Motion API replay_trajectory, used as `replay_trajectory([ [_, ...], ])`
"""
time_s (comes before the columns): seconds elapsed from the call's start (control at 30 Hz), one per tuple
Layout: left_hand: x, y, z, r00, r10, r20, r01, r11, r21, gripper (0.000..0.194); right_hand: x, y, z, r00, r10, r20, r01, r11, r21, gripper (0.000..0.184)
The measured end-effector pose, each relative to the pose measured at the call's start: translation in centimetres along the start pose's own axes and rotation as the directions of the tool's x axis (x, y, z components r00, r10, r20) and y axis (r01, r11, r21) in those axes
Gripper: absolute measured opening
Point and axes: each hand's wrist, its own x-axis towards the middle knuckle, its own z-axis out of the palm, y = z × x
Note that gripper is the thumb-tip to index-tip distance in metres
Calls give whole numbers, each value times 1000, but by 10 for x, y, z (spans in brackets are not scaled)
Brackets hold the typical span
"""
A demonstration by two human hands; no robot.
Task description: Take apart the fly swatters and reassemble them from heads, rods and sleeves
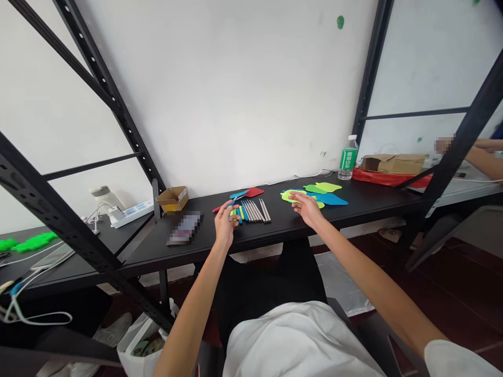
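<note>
My left hand (225, 224) is bent over the table with its fingers closed around a slim blue piece (237, 198). Below its fingers lie blue and yellow-green handle ends (243, 213), beside a row of several thin silver rods (255, 210). A red flat paddle-shaped piece (254, 192) lies just behind. My right hand (307, 208) reaches over a pile of yellow-green flat pieces (288, 195), thumb and fingers apart; whether it touches them I cannot tell. Next to that pile are a blue leaf-shaped piece (334, 199) and a light green one (329, 187).
On the black table (212, 243), a phone (185, 228) and small cardboard box (173, 199) lie left. A water bottle (348, 158) stands at the back right, near an open carton (396, 163). Black shelf posts (113, 104) flank the space. Another person's arm (485, 157) shows far right.
</note>
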Motion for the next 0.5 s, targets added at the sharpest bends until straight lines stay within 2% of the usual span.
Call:
replay_trajectory([
  [0.17, 5, -3, -3, 998, -44, -36, 43, 999, -8, 48, 1, 1, 0, 1000, 2, -4, -2, 1000, -5, 18],
  [0.27, 12, -4, -7, 997, -42, -68, 46, 997, 56, 49, 2, 2, -1, 1000, 0, -6, 0, 1000, -5, 20],
  [0.4, 22, 6, -20, 995, 9, -98, 22, 952, 306, 48, 3, 3, -2, 1000, -11, 6, 11, 1000, -7, 21],
  [0.5, 28, 19, -37, 994, 77, -78, -20, 827, 562, 43, 4, 4, -2, 1000, -19, 6, 19, 1000, -15, 20],
])
